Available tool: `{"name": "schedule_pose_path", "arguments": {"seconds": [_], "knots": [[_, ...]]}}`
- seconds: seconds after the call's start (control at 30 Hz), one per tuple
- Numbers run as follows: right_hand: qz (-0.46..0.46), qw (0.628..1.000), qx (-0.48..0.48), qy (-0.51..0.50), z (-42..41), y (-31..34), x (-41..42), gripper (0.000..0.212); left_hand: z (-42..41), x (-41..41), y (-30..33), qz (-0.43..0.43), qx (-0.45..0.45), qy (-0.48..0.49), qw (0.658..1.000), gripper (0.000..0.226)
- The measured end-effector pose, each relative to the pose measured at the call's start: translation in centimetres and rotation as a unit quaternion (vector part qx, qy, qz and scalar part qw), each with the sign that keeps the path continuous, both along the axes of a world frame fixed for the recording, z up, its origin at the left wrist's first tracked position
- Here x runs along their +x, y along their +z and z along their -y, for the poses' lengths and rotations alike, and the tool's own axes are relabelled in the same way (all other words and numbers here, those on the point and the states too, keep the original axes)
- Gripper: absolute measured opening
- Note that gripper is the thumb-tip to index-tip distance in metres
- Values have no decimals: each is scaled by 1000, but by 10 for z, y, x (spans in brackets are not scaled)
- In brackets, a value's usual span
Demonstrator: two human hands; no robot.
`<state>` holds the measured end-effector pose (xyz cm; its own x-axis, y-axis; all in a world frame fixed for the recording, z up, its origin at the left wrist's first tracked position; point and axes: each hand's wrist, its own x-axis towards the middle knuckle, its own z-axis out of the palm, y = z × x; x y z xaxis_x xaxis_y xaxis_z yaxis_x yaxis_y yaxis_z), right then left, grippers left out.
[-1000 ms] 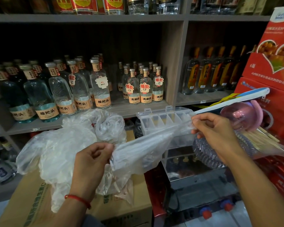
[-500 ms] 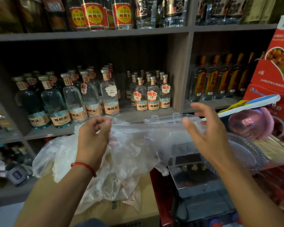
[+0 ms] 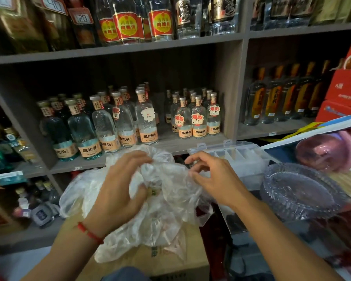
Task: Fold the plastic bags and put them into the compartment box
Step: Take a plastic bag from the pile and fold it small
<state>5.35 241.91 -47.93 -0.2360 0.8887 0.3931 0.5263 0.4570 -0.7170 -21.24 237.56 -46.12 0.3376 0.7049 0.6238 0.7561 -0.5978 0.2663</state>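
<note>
Far left, dark bottles point(image 3: 6, 151) crowd the lower shelves, blurred and hard to read; moving in, a row of clear liquor bottles point(image 3: 103, 126) with peach labels stands on the grey shelf point(image 3: 77, 164), and above them red-and-yellow labelled bottles point(image 3: 128, 25) line the upper shelf.

Now the left hand point(image 3: 118, 191), a red string bracelet point(image 3: 89, 233) at the wrist; its fingers curl down into the heap of clear plastic bags point(image 3: 166, 203), the thumb pressed into the film, so it is gripping a bunch of bag; the heap is crumpled, not flat, and it lies on top of a brown cardboard carton point(image 3: 150, 264) right in front of the person.

Centre shelf, smaller clear bottles point(image 3: 199, 122) carry handwritten price stickers reading 15.

Across to the right hand point(image 3: 213, 177); fingers half bent, thumb and forefinger close together at the bags' right edge, touching the film; whether they actually pinch it I cannot tell.

Just behind that hand sits the clear compartment box point(image 3: 235, 157), lid up, dividers showing; some cells look to hold something pale, too blurred to name.

Further right, tall amber-labelled bottles point(image 3: 276, 98) fill the next bay; below, a big clear glass ashtray point(image 3: 300, 191) sits near the box, a pink translucent ball-like thing point(image 3: 324, 153) behind it; a long white-and-blue handle point(image 3: 316, 130) slants across above; red cartons point(image 3: 346, 94) stack at the far right edge.
</note>
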Motion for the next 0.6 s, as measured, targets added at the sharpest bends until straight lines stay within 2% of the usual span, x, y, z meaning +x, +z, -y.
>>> {"name": "schedule_pose_path", "arguments": {"seconds": [0.07, 0.13, 0.23, 0.3, 0.4, 0.47, 0.6], "knots": [[1, 1000, -10, 20, -2, 3, 3, 31, 6, 8, -1, -139, 33, -72, 987, 60], [5, 999, -15, 37, -1, 4, 5, 33, 4, 20, 1, -165, 31, -85, 982, 57], [-12, 999, -27, 27, 1, 5, 10, 31, -5, 34, 11, -64, 46, -106, 991, 22], [-54, 998, -38, 14, 3, 7, 16, 26, -12, 35, 13, 12, 48, -80, 996, 7], [-119, 991, -47, -25, 3, 13, 33, 15, -19, 28, 16, 109, 0, 2, 994, 9], [-153, 986, -62, -35, 7, 17, 47, 15, -22, 22, 18, 152, -20, 48, 987, 10], [-174, 977, -125, 22, 18, 21, 65, 40, -28, 13, 17, 222, -36, 82, 971, 12]]}}
